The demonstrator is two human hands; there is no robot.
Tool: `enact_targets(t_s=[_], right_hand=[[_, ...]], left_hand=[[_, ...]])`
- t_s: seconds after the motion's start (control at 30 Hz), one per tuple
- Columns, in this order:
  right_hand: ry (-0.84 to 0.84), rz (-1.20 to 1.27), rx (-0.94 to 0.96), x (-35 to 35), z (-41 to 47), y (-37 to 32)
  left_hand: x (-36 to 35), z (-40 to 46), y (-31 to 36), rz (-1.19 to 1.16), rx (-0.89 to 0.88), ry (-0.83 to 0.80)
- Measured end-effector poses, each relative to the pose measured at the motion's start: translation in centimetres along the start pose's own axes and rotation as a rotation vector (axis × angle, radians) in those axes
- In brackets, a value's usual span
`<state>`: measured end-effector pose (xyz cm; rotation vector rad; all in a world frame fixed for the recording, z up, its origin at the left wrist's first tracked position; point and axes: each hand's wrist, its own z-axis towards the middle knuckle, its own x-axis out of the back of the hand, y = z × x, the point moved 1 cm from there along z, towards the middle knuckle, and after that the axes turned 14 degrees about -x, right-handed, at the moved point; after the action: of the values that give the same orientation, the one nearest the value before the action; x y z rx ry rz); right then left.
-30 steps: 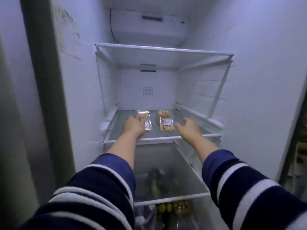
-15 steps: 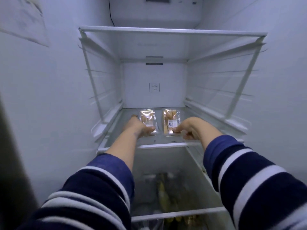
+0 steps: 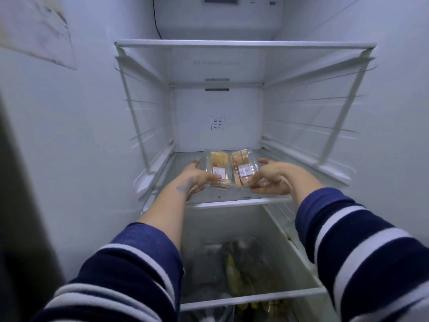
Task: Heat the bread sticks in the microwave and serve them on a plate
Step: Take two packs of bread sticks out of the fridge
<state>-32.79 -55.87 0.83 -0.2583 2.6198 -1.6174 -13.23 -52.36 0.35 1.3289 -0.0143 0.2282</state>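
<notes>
Two clear plastic packs of bread sticks sit side by side inside an open fridge, each with a white label. My left hand grips the near end of the left pack. My right hand grips the near end of the right pack. Both packs appear tilted up off the glass shelf, near its front edge. No microwave or plate is in view.
An empty glass shelf spans the fridge above the hands. Below the bread's shelf, a lower compartment holds dim yellowish food. White fridge walls close in on both sides; a dark door edge stands at the left.
Both hands went from reaching open toward the packs to closing on them. The packs have shifted toward the shelf's front edge and tilted up. The view has moved closer.
</notes>
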Motion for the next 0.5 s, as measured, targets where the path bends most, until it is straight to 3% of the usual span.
enact_targets(t_s=[0.27,0.5], right_hand=[[-0.244,-0.058,-0.001,0.5,-1.0,0.4],[-0.226,0.097,0.070,-0.2,-0.6,1.1]], left_hand=[[0.3,-0.9,-0.1,-0.200,0.039,-0.114],[-0.3,-1.9,-0.6,-0.356,0.034,-0.144]])
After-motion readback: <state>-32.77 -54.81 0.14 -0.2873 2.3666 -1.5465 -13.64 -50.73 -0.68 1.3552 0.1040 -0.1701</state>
